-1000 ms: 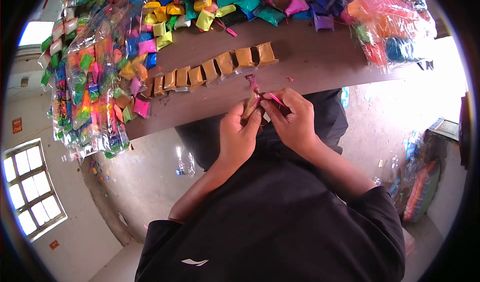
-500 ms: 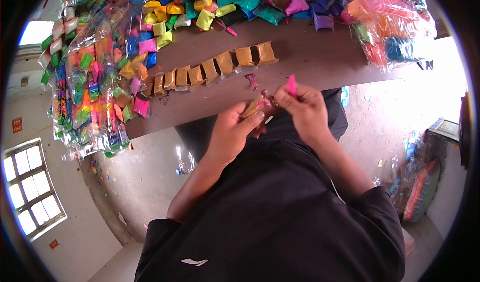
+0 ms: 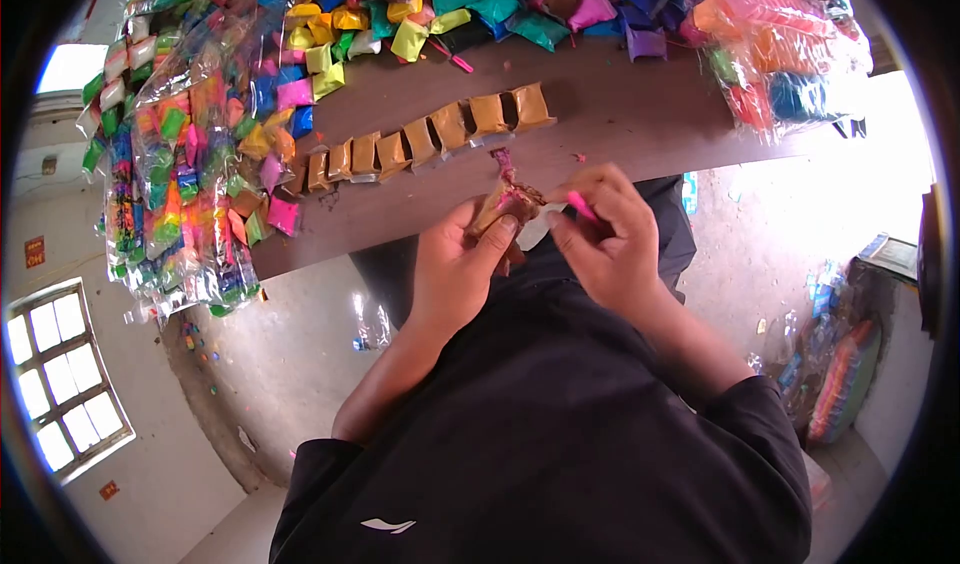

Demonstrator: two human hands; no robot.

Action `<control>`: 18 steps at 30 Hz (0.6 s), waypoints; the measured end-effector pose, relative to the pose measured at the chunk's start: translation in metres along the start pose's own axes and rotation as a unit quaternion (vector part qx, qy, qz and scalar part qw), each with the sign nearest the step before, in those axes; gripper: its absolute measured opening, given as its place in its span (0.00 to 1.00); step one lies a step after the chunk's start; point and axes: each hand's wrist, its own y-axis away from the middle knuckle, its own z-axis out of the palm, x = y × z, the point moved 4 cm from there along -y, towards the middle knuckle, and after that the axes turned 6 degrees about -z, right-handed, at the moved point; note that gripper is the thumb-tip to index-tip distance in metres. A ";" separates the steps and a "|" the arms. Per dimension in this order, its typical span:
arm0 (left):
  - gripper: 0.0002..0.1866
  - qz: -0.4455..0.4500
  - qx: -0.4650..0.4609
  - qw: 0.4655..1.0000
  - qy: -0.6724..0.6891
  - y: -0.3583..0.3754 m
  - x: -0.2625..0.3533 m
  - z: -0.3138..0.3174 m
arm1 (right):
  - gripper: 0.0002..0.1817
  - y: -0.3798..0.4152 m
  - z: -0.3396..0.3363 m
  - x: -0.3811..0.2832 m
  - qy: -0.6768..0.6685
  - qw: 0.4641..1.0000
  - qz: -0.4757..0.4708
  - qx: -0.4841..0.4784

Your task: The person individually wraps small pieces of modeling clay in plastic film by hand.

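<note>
My left hand [image 3: 448,274] is closed around an opened brown clay packet [image 3: 496,210], its thumb pressed on the side. Crumbly dark and pink bits show at the packet's torn top. Just to the right, my right hand [image 3: 618,244] grips a small pink plastic tool [image 3: 580,205], tilted between the bent fingers. Its fingertips are close to the packet's opening. Beyond the packet, a smear of pinkish clay crumbs [image 3: 502,161] lies on the table. A row of flat brown packets [image 3: 420,142] stretches leftward behind my hands.
The brown table [image 3: 640,104] carries a heap of colourful packets [image 3: 490,9] along its back. Clear bags of packets [image 3: 180,164] hang over the left edge, and more bags [image 3: 780,54] stand at the right. A small pink bit [image 3: 580,157] lies near my right hand.
My right hand has dropped slightly, and the pink tool has tipped from upright to slanted. My left hand has turned the packet's torn top upward. A small pink bit now shows on the table.
</note>
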 end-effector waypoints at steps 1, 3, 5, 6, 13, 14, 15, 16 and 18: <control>0.15 0.010 0.011 0.999 -0.046 0.001 0.001 0.000 | 0.10 0.001 0.005 -0.004 0.004 1.000 -0.004 -0.024; 0.15 0.035 0.048 0.991 -0.116 0.003 -0.003 0.004 | 0.14 -0.001 0.017 -0.008 -0.006 1.000 -0.021 -0.017; 0.15 0.063 0.086 0.977 -0.185 0.004 -0.004 0.011 | 0.14 -0.002 0.019 -0.006 0.012 1.000 -0.006 -0.024; 0.16 0.114 0.110 0.963 -0.219 0.006 -0.001 0.016 | 0.15 -0.002 0.021 -0.004 0.028 0.999 0.011 -0.033; 0.17 0.171 0.134 0.929 -0.301 0.011 0.002 0.020 | 0.07 -0.002 0.024 -0.003 0.064 0.991 -0.120 -0.010; 0.17 0.170 0.135 0.929 -0.301 0.012 0.003 0.020 | 0.07 -0.003 0.022 -0.004 0.064 0.991 -0.120 -0.011; 0.16 0.154 0.120 0.946 -0.259 0.011 0.002 0.019 | 0.07 -0.005 0.021 -0.003 0.052 0.995 -0.085 -0.030; 0.16 0.138 0.104 0.961 -0.217 0.011 0.002 0.018 | 0.06 -0.006 0.020 -0.001 0.041 0.997 -0.051 -0.049; 0.16 0.102 0.082 0.976 -0.172 0.010 0.003 0.012 | 0.04 -0.004 0.020 0.004 0.002 0.999 0.002 -0.049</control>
